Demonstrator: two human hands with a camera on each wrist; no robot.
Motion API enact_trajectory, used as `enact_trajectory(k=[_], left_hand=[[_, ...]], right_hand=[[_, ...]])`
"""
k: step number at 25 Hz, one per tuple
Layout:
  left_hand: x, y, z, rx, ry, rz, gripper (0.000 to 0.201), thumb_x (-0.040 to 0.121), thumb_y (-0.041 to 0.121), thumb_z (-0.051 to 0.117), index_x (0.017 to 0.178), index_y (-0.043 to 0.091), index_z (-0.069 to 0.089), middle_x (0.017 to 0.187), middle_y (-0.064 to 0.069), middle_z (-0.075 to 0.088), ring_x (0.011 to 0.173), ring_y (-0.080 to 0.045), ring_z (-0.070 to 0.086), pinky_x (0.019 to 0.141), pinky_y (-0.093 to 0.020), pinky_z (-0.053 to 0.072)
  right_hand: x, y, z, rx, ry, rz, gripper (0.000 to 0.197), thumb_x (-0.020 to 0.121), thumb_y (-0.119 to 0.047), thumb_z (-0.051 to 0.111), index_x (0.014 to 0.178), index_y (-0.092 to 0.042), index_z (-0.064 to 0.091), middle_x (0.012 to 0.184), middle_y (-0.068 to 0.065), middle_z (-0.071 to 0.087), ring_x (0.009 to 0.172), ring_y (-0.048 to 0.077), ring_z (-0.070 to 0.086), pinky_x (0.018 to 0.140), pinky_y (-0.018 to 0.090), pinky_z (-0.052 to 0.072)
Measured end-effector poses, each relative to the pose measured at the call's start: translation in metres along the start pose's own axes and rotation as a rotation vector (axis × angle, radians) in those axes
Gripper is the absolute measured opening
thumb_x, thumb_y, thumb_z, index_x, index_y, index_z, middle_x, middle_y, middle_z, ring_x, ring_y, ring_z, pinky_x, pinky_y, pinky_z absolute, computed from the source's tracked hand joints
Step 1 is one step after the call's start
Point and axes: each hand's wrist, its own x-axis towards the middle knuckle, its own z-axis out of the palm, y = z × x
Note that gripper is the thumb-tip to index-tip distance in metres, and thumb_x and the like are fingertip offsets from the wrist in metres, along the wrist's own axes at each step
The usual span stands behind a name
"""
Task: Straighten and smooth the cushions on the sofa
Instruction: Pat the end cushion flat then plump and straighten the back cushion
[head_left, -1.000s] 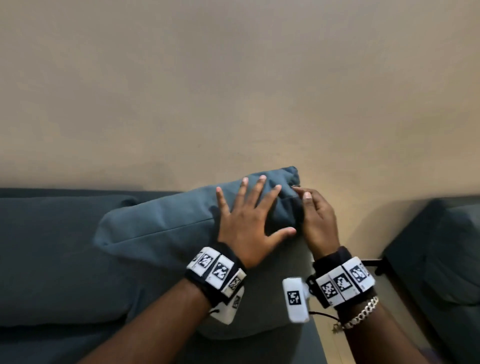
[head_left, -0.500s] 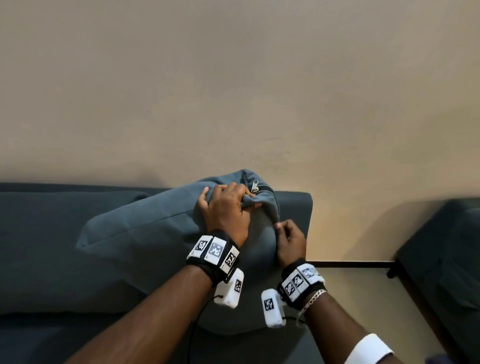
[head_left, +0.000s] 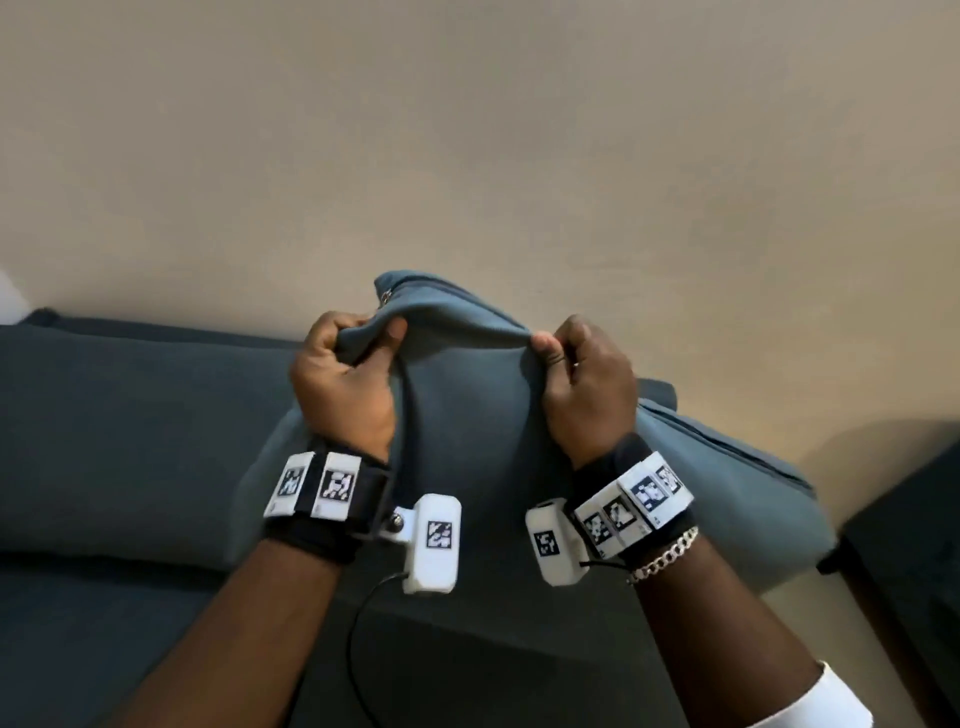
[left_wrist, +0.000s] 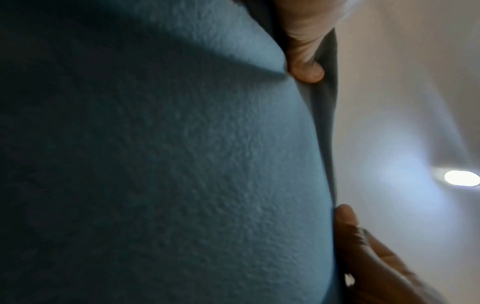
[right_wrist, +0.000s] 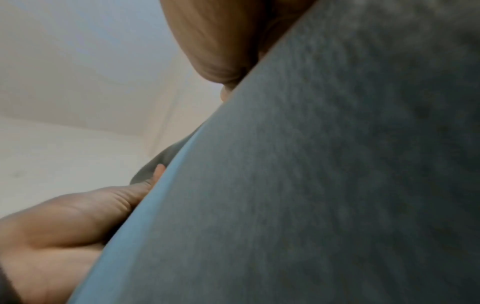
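Fabric: teal cushion (head_left: 467, 415) raised off the sofa (head_left: 130, 415), its top edge bunched.
Hands: left hand (head_left: 345, 384) and right hand (head_left: 587, 384) each clench a fistful of that edge.
Risk: pulling on the cover alone may leave fresh creases; the zipper (head_left: 385, 297) by the left fist could snag.
Around: second cushion (head_left: 737, 488) lies at right; wall (head_left: 467, 156) close behind limits the swing.

Blue-grey cushion (head_left: 467, 415), textured fabric, upright on dark sofa (head_left: 104, 415); top edge bunched and lifted between the two grips, zipper just beyond the left one.
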Motion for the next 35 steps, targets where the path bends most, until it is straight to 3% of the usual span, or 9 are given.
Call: enact_trajectory(k=[4, 8, 12, 15, 18, 22, 27, 31, 35], left_hand=[[-0.062, -0.119, -0.081, 0.28, -0.133, -0.365, 0.032, 0.074, 0.044, 0.081, 0.082, 0.018, 0.063, 0.077, 0.003, 0.066, 0.07, -0.011, 0.058, 0.071, -0.036, 0.05], [-0.127, -0.183, -0.129, 0.653, -0.504, -0.716, 0.076, 0.06, 0.061, 0.085, 0.112, 0.018, 0.051, 0.11, -0.009, 0.063, 0.111, -0.036, 0.06, 0.089, -0.039, 0.046], [-0.112, -0.161, -0.092, 1.238, -0.528, -0.353, 0.098, 0.064, 0.05, 0.079, 0.146, 0.03, 0.031, 0.158, -0.007, 0.031, 0.152, -0.034, 0.02, 0.118, -0.067, 0.005], [-0.126, -0.145, -0.023, 1.137, -1.073, -0.005, 0.094, 0.072, 0.051, 0.062, 0.155, 0.043, 0.021, 0.169, 0.007, 0.011, 0.158, -0.021, 0.0, 0.118, -0.067, -0.016], [-0.166, -0.143, 0.028, 0.983, -1.347, -0.102, 0.073, 0.088, 0.05, 0.046, 0.157, 0.043, 0.021, 0.166, 0.009, 0.025, 0.157, -0.016, 0.011, 0.119, -0.067, -0.008], [-0.191, -0.142, 0.045, 1.259, -1.302, -0.078, 0.094, 0.075, 0.093, 0.023, 0.155, 0.045, 0.023, 0.156, 0.007, 0.038, 0.145, -0.022, 0.034, 0.116, -0.068, 0.006], [-0.194, -0.131, 0.079, 1.25, -1.294, -0.051, 0.094, 0.066, 0.098, 0.038, 0.133, 0.032, 0.046, 0.148, -0.001, 0.039, 0.134, -0.029, 0.038, 0.109, -0.058, 0.03], [-0.213, -0.126, 0.111, 1.176, -1.414, -0.067, 0.1, 0.068, 0.091, 0.054, 0.151, 0.041, 0.026, 0.161, 0.011, 0.031, 0.134, -0.032, 0.039, 0.103, -0.051, 0.034], [-0.194, -0.12, 0.126, 1.221, -1.271, 0.149, 0.042, 0.09, 0.068, 0.056, 0.113, 0.035, 0.066, 0.116, 0.01, 0.067, 0.12, -0.019, 0.053, 0.082, -0.039, 0.029]], right_hand=[[-0.079, 0.05, 0.08, -0.244, -0.463, 0.028, 0.024, 0.101, -0.045, 0.056, 0.088, -0.025, 0.059, 0.091, -0.002, 0.062, 0.089, 0.027, 0.059, 0.072, 0.038, 0.038], [-0.193, 0.123, 0.102, -0.39, -1.031, 0.132, 0.048, 0.103, -0.053, 0.039, 0.15, -0.043, 0.044, 0.161, -0.013, 0.041, 0.153, 0.017, 0.032, 0.12, 0.043, 0.026], [-0.193, 0.115, 0.099, -0.276, -0.837, 0.133, 0.053, 0.102, -0.051, 0.045, 0.153, -0.039, 0.043, 0.162, -0.016, 0.039, 0.154, 0.012, 0.028, 0.124, 0.041, 0.025], [-0.184, 0.112, 0.086, -0.186, -0.906, 0.093, 0.055, 0.099, -0.033, 0.058, 0.153, -0.026, 0.046, 0.161, -0.004, 0.044, 0.152, 0.019, 0.035, 0.12, 0.042, 0.034], [-0.181, 0.131, 0.053, -0.097, -0.904, 0.195, 0.047, 0.092, -0.012, 0.059, 0.139, -0.017, 0.062, 0.143, 0.006, 0.063, 0.134, 0.029, 0.056, 0.11, 0.043, 0.045], [-0.161, 0.203, -0.024, -0.5, -0.474, 0.19, 0.039, 0.088, -0.045, 0.064, 0.124, -0.03, 0.068, 0.144, 0.002, 0.06, 0.135, 0.03, 0.055, 0.106, 0.054, 0.048], [-0.148, 0.306, -0.102, -0.321, -0.16, 1.081, 0.089, 0.077, -0.068, 0.072, 0.138, -0.005, 0.055, 0.143, 0.023, 0.056, 0.133, 0.041, 0.052, 0.108, 0.046, 0.042], [-0.144, 0.308, -0.102, -0.253, -0.149, 1.008, 0.043, 0.089, -0.056, 0.072, 0.093, -0.013, 0.069, 0.097, 0.015, 0.073, 0.096, 0.04, 0.068, 0.082, 0.04, 0.05], [-0.117, 0.268, -0.109, -0.161, 0.032, 0.88, 0.036, 0.091, -0.039, 0.076, 0.069, -0.017, 0.057, 0.073, 0.004, 0.066, 0.081, 0.036, 0.066, 0.07, 0.034, 0.042]])
